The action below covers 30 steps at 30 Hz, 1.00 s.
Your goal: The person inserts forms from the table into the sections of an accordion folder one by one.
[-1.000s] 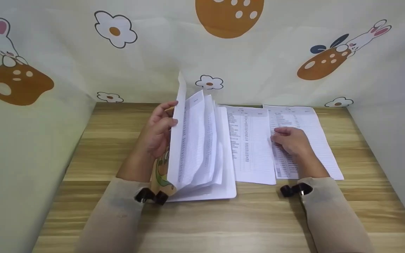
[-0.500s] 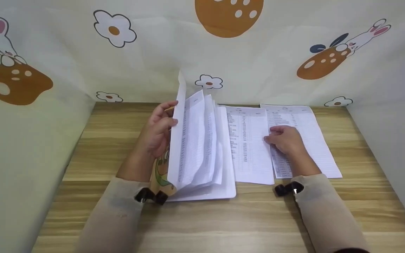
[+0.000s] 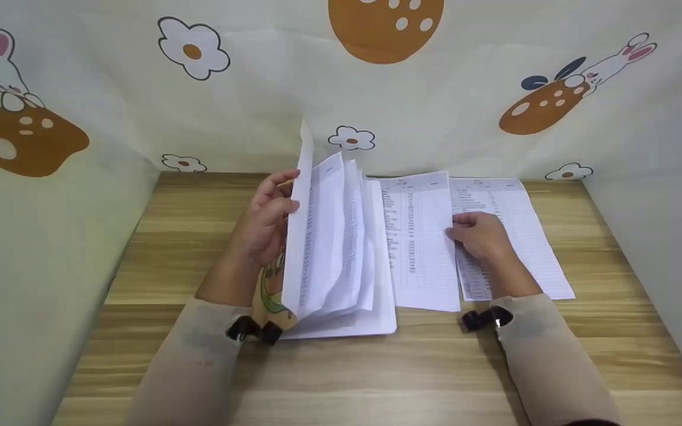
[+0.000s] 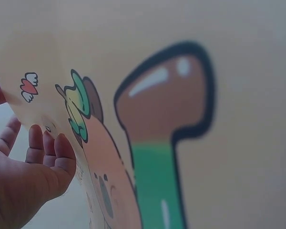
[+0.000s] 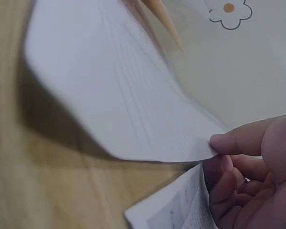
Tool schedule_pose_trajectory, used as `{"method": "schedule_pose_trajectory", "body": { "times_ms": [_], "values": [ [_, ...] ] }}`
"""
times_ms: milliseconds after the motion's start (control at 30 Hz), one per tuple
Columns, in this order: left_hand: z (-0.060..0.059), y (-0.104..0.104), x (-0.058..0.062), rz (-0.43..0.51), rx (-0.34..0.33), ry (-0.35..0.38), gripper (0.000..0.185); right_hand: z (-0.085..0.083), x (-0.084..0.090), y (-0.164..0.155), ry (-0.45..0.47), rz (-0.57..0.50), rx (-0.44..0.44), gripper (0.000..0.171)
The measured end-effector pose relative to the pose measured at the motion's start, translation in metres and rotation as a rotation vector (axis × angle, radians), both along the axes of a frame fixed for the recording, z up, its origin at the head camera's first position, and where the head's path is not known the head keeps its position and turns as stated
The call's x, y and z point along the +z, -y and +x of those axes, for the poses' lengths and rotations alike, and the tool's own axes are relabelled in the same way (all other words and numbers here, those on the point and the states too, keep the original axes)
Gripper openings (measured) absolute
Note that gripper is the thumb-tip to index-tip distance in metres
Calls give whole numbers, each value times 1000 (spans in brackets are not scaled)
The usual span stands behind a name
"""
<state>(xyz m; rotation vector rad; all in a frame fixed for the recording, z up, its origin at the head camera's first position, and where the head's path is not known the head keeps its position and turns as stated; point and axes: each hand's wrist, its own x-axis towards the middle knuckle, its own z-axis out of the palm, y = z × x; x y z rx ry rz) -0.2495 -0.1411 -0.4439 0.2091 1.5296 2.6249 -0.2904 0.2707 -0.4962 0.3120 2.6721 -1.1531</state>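
Observation:
My left hand [image 3: 263, 222] grips the edge of a folder's cover [image 3: 298, 236], which stands nearly upright. Cartoon drawings decorate the outer face of that cover [image 4: 152, 186] in the left wrist view. Several printed sheets [image 3: 329, 236] fan out inside the folder, over its white back [image 3: 383, 284]. To the right, my right hand [image 3: 486, 236] pinches the right edge of a printed sheet [image 3: 427, 248] between thumb and finger. That sheet [image 5: 100, 95] bends up toward the fingertips in the right wrist view. Another printed sheet [image 3: 533, 254] lies partly beneath my right hand.
The wood-grain table [image 3: 430, 378] carries everything and extends in front of the papers. A pale patterned cloth wall [image 3: 270, 89] rises right behind them, with side walls at left and right. Black wrist mounts [image 3: 270, 332] sit on both sleeves.
My right hand has moved left to the edge of the middle sheet and pinches it. The top of that sheet has risen a little. My left hand and the folder have stayed put.

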Motion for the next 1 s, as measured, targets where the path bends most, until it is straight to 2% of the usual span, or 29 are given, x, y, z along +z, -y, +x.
{"method": "schedule_pose_trajectory", "body": {
  "times_ms": [167,400,533,733,867,1000],
  "values": [
    [0,-1,0,17,4,0,51,2,3,-2,8,-35,-1,47],
    [0,0,0,15,10,2,50,5,11,-10,-35,-71,4,48],
    [0,1,0,10,15,4,49,8,19,-18,-30,-216,-32,50],
    [-1,2,0,11,19,-1,49,12,32,-34,-24,-520,-58,54],
    [-2,4,0,20,13,4,48,15,41,-47,-11,-695,-87,41],
    [-1,6,1,24,-1,5,48,20,50,-58,-12,-809,-98,26]
  ]
}}
